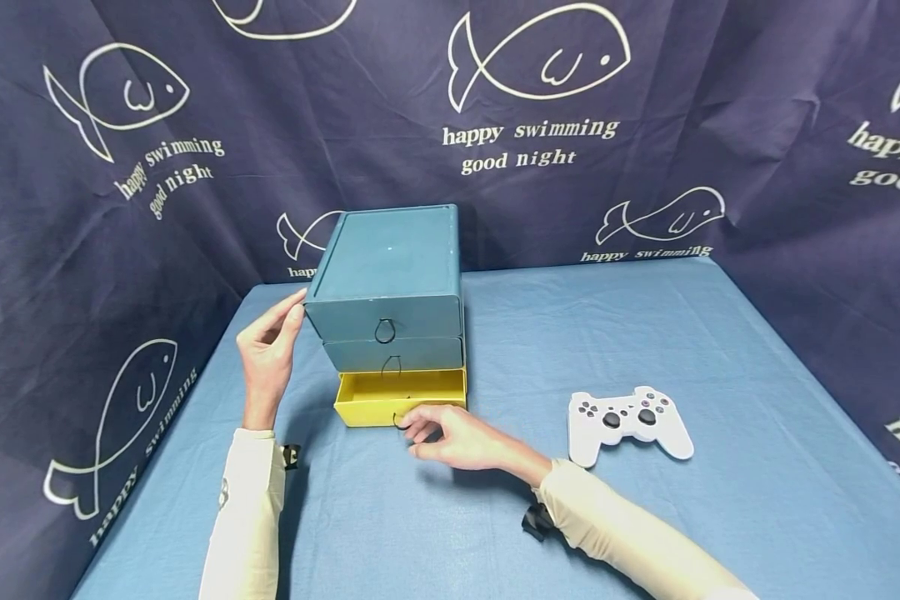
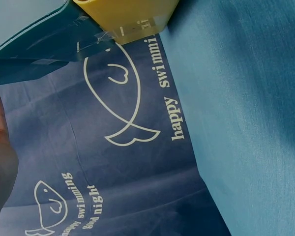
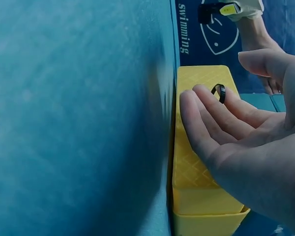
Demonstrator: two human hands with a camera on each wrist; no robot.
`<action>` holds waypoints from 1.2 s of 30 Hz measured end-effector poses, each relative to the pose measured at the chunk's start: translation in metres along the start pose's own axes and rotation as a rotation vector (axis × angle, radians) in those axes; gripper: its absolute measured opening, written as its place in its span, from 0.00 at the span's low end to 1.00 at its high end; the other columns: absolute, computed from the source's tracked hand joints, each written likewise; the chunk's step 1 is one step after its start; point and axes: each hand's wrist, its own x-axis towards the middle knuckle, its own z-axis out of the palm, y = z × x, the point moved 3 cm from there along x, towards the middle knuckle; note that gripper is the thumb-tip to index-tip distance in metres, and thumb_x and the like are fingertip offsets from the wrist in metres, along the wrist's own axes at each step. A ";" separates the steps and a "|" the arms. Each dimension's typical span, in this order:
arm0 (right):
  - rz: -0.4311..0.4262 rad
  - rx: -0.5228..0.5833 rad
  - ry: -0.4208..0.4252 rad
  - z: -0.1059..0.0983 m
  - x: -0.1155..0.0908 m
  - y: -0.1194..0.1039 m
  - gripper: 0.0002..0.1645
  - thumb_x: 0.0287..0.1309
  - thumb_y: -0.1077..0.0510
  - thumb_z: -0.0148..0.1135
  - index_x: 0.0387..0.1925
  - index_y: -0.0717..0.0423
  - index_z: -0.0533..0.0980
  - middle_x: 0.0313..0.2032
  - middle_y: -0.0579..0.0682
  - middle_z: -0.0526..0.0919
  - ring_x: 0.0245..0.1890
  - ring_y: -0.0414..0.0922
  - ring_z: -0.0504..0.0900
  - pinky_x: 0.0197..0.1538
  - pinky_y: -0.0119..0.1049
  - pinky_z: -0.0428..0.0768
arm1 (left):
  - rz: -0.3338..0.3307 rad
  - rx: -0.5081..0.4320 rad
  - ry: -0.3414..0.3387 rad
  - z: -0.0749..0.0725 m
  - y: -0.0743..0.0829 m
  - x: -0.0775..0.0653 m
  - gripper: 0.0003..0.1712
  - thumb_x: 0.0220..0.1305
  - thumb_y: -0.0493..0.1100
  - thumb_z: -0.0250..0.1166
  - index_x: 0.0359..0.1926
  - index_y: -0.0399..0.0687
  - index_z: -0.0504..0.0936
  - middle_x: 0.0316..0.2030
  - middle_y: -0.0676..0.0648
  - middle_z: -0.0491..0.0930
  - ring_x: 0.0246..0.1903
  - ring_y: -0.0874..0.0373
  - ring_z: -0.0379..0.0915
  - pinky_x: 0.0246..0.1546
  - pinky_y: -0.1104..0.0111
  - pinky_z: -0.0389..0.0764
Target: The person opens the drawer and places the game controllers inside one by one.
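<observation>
A small teal drawer cabinet point(image 1: 390, 254) stands at the back of the table, with black ring pulls on its drawer fronts. Its yellow bottom drawer point(image 1: 360, 412) is pulled partway out, and little shows inside. My left hand point(image 1: 266, 354) touches the cabinet's upper left front corner with fairly straight fingers. At the yellow drawer's front is my right hand point(image 1: 453, 437), palm turned toward the drawer. One bent fingertip hooks the black ring pull point(image 3: 221, 93), while the thumb stands apart from it.
A white game controller point(image 1: 630, 425) lies on the blue-covered table point(image 1: 555, 342), right of the cabinet and close to the right forearm. Dark blue curtains point(image 1: 390, 100) printed with fish hang behind and along both sides.
</observation>
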 end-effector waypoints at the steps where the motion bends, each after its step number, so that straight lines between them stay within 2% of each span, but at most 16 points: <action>1: 0.002 0.003 -0.003 0.001 -0.001 0.000 0.23 0.64 0.65 0.66 0.59 0.68 0.77 0.50 0.61 0.84 0.49 0.48 0.84 0.52 0.32 0.80 | -0.004 -0.002 0.000 0.000 0.000 0.000 0.14 0.71 0.29 0.64 0.55 0.31 0.86 0.41 0.53 0.89 0.29 0.68 0.77 0.33 0.75 0.72; 10: 0.026 0.025 -0.040 0.008 -0.009 -0.001 0.23 0.65 0.64 0.68 0.60 0.66 0.76 0.52 0.60 0.83 0.52 0.55 0.83 0.52 0.33 0.80 | -0.020 -0.005 0.005 0.000 0.000 -0.001 0.15 0.70 0.27 0.64 0.55 0.30 0.85 0.41 0.54 0.89 0.30 0.67 0.78 0.34 0.75 0.73; 17: 0.024 0.017 -0.075 0.013 -0.017 -0.004 0.24 0.66 0.63 0.68 0.61 0.64 0.76 0.53 0.58 0.83 0.52 0.51 0.83 0.53 0.33 0.80 | -0.021 -0.022 0.008 0.000 0.000 -0.001 0.14 0.70 0.29 0.65 0.55 0.31 0.86 0.42 0.52 0.89 0.32 0.66 0.81 0.39 0.74 0.75; 23: 0.029 0.013 -0.095 0.016 -0.023 -0.008 0.24 0.65 0.64 0.68 0.61 0.62 0.76 0.54 0.58 0.83 0.51 0.48 0.84 0.53 0.35 0.80 | -0.009 -0.020 0.006 0.000 0.000 0.000 0.15 0.71 0.31 0.66 0.55 0.32 0.86 0.41 0.51 0.90 0.30 0.67 0.79 0.37 0.74 0.74; 28: 0.055 0.023 -0.112 0.021 -0.028 -0.011 0.25 0.65 0.63 0.69 0.62 0.60 0.76 0.54 0.56 0.83 0.51 0.44 0.83 0.53 0.32 0.80 | -0.007 -0.038 0.005 0.000 0.000 0.000 0.15 0.70 0.30 0.66 0.55 0.31 0.86 0.42 0.50 0.89 0.32 0.66 0.81 0.39 0.74 0.75; 36: 0.062 0.037 -0.119 0.024 -0.034 -0.013 0.25 0.65 0.62 0.68 0.62 0.62 0.76 0.55 0.56 0.83 0.51 0.43 0.84 0.53 0.32 0.80 | -0.002 -0.051 0.003 0.000 -0.001 0.000 0.15 0.70 0.30 0.66 0.55 0.31 0.86 0.44 0.48 0.89 0.34 0.65 0.82 0.40 0.74 0.76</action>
